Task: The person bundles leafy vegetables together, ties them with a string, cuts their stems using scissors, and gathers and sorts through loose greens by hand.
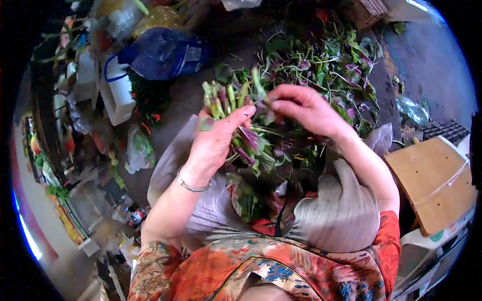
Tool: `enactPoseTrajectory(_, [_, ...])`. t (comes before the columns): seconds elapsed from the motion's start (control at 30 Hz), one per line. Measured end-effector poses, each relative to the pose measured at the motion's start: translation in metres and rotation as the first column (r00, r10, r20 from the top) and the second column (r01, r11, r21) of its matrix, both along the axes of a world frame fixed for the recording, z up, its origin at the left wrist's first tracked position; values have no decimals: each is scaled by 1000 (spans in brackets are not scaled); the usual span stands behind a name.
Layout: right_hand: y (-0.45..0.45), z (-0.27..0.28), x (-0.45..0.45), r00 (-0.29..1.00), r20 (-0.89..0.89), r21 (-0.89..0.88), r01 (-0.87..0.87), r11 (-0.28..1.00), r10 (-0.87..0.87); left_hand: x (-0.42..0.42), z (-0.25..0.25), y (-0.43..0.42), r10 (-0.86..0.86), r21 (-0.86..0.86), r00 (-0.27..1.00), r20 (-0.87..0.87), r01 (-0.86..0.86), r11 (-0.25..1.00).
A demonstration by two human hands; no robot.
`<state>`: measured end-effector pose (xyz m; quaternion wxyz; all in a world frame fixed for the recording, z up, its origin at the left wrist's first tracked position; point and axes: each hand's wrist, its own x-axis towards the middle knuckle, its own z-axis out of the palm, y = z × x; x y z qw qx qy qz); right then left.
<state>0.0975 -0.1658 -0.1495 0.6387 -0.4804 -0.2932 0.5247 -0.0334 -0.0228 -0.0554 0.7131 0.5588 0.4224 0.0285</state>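
Observation:
My left hand [212, 143] is closed around a bunch of leafy greens [226, 98], which have pale green stems and purple-green leaves. The cut stem ends point up past my thumb, while the leaves hang below the hand. Just to its right, the thumb and fingers of my right hand [306, 111] pinch a single green stem [258, 84] that stands beside the bunch. A little motion blur covers this stem, and its lower part is hard to make out. A loose pile of the same greens [326, 65] lies on the floor beyond my right hand.
A large blue plastic bottle [163, 52] lies at the upper left, near a white foam box [118, 98]. A plastic bag with greens [139, 150] rests left of my knee. At right are a wooden board [434, 180], a black crate [446, 129] and clear plastic wrap [413, 110].

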Motion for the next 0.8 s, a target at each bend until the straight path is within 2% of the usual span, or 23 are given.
enactPoseTrajectory(0.07, [5, 2, -17, 953, 283, 93, 83, 992, -106, -1, -3, 2, -13, 30, 1000, 1, 13, 999])
enactPoseTrajectory(0.13, [3, 1, -27, 900, 392, 223, 110, 969, -192, -1, -2, 3, 18, 93, 996, -91, -9, 996])
enactPoseTrajectory(0.17, [4, 3, -27, 867, 438, 270, 125, 955, -238, -4, -6, 6, 27, 34, 997, -77, -24, 999])
enactPoseTrajectory(0.23, [4, 2, -26, 866, 468, 240, 70, 968, -178, -8, -8, 6, 26, -57, 997, -78, -30, 998])
enactPoseTrajectory(0.27, [4, 0, -26, 868, 473, 231, 41, 972, -149, -9, -8, 6, -6, -46, 994, -113, 0, 999])
enactPoseTrajectory(0.33, [0, 1, -28, 862, 501, 175, -14, 985, -76, -4, 2, -4, -48, 14, 997, -55, 48, 999])
enactPoseTrajectory(0.43, [0, -26, -20, 650, 746, 176, 23, 984, -149, -10, 3, 3, 13, -3, 998, -60, -14, 1000])
enactPoseTrajectory(0.47, [-3, -31, -11, 597, 792, 109, 68, 992, -127, -8, 9, 4, 20, -14, 999, -42, -21, 1000])
enactPoseTrajectory(0.53, [-6, -56, 0, 547, 796, 163, 217, 963, -258, -6, 12, 5, -41, 193, 999, -8, 42, 980])
enactPoseTrajectory(0.6, [-16, -98, 17, 454, 885, -21, 263, 965, -105, 0, 22, 1, -71, 76, 995, 68, 66, 995])
enactPoseTrajectory(0.63, [-23, -123, 26, 423, 900, -40, 333, 942, -111, -2, 22, 5, -79, 45, 992, 97, 75, 996])
enactPoseTrajectory(0.67, [-29, -128, 38, 384, 917, -77, 427, 901, -104, -5, 23, 11, -98, -18, 990, 98, 100, 995])
enactPoseTrajectory(0.7, [-35, -130, 57, 352, 933, -101, 447, 889, -71, -1, 26, 11, -157, -17, 983, 99, 160, 987])
enactPoseTrajectory(0.73, [-37, -133, 74, 425, 905, -271, 516, 812, 31, 1, 29, 10, -213, -19, 973, 95, 215, 976])
enactPoseTrajectory(0.77, [-40, -142, 95, 477, 879, -301, 541, 786, 8, -1, 26, 11, -232, 17, 971, 56, 231, 973])
enactPoseTrajectory(0.8, [-41, -177, 118, 366, 927, -173, 601, 780, -76, -4, 22, 11, -229, 17, 972, 53, 229, 973])
